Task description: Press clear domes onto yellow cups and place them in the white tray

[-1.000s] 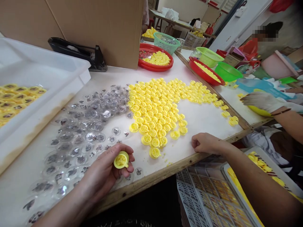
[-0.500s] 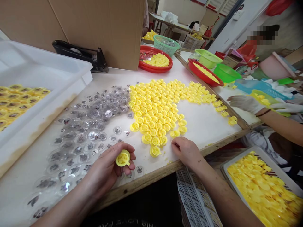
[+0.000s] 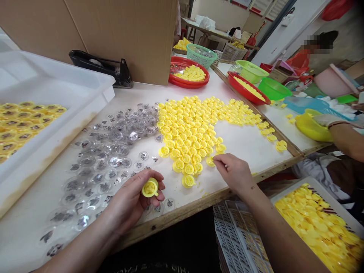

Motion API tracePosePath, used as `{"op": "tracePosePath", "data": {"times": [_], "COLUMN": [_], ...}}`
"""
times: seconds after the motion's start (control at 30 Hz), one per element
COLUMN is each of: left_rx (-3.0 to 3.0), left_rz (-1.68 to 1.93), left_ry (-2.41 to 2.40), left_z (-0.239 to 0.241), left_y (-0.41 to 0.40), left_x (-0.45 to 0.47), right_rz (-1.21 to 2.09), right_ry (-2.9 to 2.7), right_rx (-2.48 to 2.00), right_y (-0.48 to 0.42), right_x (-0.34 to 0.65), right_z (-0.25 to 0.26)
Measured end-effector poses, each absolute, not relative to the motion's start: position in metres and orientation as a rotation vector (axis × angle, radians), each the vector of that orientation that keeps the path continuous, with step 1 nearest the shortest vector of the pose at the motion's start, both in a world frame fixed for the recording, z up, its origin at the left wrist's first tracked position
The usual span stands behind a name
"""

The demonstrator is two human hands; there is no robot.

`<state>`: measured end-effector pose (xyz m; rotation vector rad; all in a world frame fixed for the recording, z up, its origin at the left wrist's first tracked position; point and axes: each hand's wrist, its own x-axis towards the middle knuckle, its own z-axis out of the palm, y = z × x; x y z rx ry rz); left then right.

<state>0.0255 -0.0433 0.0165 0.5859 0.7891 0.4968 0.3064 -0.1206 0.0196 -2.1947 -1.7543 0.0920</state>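
My left hand is cupped at the table's front edge, shut on a yellow plastic cap held between thumb and fingers. Beside it lies a spread of transparent plastic blister domes with dark prints inside. My right hand reaches over the white table top, its fingertips pinching the edge of a single yellow cap. That cap lies at the lower rim of a large group of yellow caps.
A white plastic tub of yellow pieces stands at left, with a cardboard sheet behind the table. Red plates and green baskets line the far side. A co-worker's gloved hand rests at a yellow bowl. A tray of yellow pieces sits low at right.
My right hand has moved left from the table's edge to a yellow cap and closed its fingertips there. My left hand keeps its cap. The co-worker's gloved hand has moved right, to the yellow bowl.
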Motion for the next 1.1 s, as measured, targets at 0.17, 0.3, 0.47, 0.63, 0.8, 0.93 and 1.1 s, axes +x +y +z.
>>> {"op": "tracePosePath", "data": {"times": [0.17,0.3,0.47,0.63,0.8,0.93,1.1], "left_rx": [0.591,0.594,0.595,0.606,0.603,0.589,0.593], "left_rz": [0.475,0.479,0.476,0.468,0.471,0.471,0.473], "left_ry": [0.783,0.778,0.778,0.783,0.781,0.813,0.798], "left_z": [0.016,0.014,0.015,0.015,0.014,0.015,0.017], "left_y": [-0.045,-0.044,-0.044,-0.045,-0.044,-0.042,-0.043], "left_x": [0.026,0.026,0.026,0.026,0.026,0.028,0.030], "right_rz": [0.298,0.369,0.402,0.380,0.312,0.253,0.013], "right_ry": [-1.785,-1.741,-1.726,-1.673,-1.676,-1.681,-1.568], "right_rx": [-2.238,-2.238,-2.222,-2.258,-2.275,-2.242,-2.226], "right_y": [-0.129,-0.123,-0.122,-0.122,-0.121,-0.126,-0.122], "right_x": [0.285,0.281,0.277,0.271,0.266,0.275,0.302], "right_z": [0.003,-0.005,-0.003,-0.005,-0.008,0.005,0.024]}}
